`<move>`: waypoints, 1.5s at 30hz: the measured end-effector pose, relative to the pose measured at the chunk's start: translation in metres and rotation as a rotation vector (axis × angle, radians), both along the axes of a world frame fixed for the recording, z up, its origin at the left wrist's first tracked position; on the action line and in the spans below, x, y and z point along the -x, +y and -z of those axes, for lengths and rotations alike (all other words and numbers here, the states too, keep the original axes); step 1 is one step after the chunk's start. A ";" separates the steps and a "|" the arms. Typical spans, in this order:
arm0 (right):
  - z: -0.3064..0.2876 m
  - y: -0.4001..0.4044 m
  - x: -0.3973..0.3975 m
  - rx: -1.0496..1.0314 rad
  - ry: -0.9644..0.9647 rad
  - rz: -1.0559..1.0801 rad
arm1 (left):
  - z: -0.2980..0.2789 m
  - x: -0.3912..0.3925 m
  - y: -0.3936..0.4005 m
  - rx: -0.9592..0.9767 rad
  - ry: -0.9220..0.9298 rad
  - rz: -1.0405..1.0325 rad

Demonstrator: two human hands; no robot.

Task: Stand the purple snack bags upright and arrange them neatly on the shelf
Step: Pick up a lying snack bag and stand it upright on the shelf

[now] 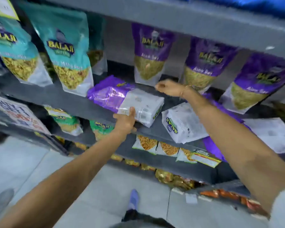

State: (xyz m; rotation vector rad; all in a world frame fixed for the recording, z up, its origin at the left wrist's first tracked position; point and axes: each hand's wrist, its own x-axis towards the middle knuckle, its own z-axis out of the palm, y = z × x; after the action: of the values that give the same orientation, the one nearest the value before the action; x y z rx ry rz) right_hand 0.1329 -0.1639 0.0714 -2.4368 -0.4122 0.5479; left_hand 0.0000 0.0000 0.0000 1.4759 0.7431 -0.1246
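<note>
1. Purple snack bags, glossy plastic, stood far back on the grey shelf.
2. Left hand gripped a flat crinkled bag near the edge.
3. Right hand was curled beside the upright bags; I cannot tell if it held anything.

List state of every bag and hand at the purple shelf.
Held purple bag: lying flat, left hand grips its near edge.
Middle flat bag: lying flat, back up.
Right flat bag: lying flat, back up.
Rear purple bags: upright.
Right hand: fingers curled, grasp unclear.
Teal bags: upright.
</note>
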 end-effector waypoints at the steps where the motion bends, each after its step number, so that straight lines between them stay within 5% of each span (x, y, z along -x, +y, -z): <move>1: 0.005 0.002 -0.003 -0.008 0.046 0.005 | -0.001 -0.006 0.001 0.034 0.041 0.005; 6: 0.021 0.006 -0.017 -0.020 0.326 -0.028 | -0.009 -0.018 -0.002 0.263 0.055 -0.087; 15: 0.015 -0.023 -0.031 -0.354 0.498 -0.075 | -0.019 0.010 -0.001 -0.257 -0.319 0.099; 22: 0.008 -0.001 -0.007 -0.540 0.246 0.101 | -0.036 -0.050 0.074 -0.364 -0.499 0.342; 29: 0.034 0.067 0.003 -0.608 -0.136 0.371 | -0.027 -0.104 0.122 -0.367 -0.567 0.365; 35: 0.057 0.081 0.013 -0.704 -0.173 0.439 | -0.012 -0.101 0.123 -0.420 -0.557 0.305; 39: 0.058 0.072 0.010 -0.694 -0.066 0.355 | -0.006 -0.071 0.097 -0.487 -0.682 0.008; 45: 0.056 0.082 0.016 -0.624 -0.026 0.298 | -0.013 -0.045 0.059 -0.392 -0.674 0.468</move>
State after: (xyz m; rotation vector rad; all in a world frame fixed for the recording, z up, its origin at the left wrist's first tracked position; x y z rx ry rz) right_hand 0.1171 -0.0823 0.0150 -1.8552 -0.1835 0.2116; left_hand 0.0453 0.0595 0.0128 1.8953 -0.1422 0.1723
